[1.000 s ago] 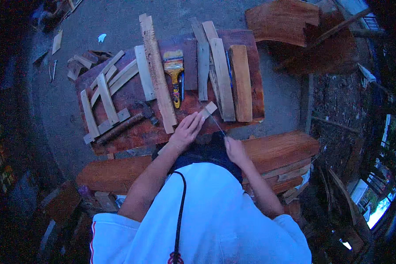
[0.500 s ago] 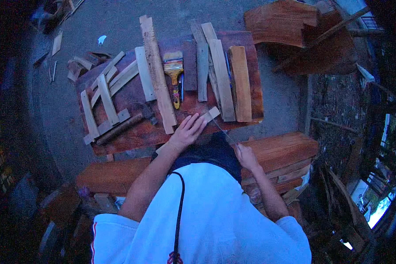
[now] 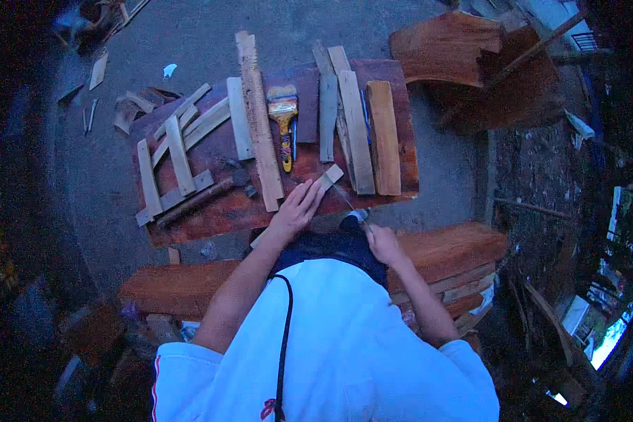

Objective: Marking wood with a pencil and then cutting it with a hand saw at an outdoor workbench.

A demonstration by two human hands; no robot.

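Note:
A narrow pale wood strip (image 3: 334, 174) lies at a slant over the near edge of the reddish-brown low table (image 3: 211, 223). My left hand (image 3: 294, 209) is closed over the strip, fingers together on top, thumb hidden; the strip's squared end sticks out past the fingertips. My right hand (image 3: 385, 245) is closed round the near end of a thin, straight, blade-like tool (image 3: 346, 200). Its far end meets the strip just beyond my left fingertips. The tool's exact kind is too dim to tell, and its grip is hidden in my fist.
Several wood slats (image 3: 356, 133) lie across the table, with a wide yellow-handled paintbrush (image 3: 285, 130) among them. A hammer (image 3: 204, 199) lies at the left by a joined slat frame (image 3: 179, 158). Thick timber (image 3: 446, 253) runs along the near side. Large brown wood panels (image 3: 446, 46) stand far right.
My right hand and the blade-like tool have shifted slightly left and away from me. The strip's end has moved a little left with my left hand. The whole view has tilted slightly.

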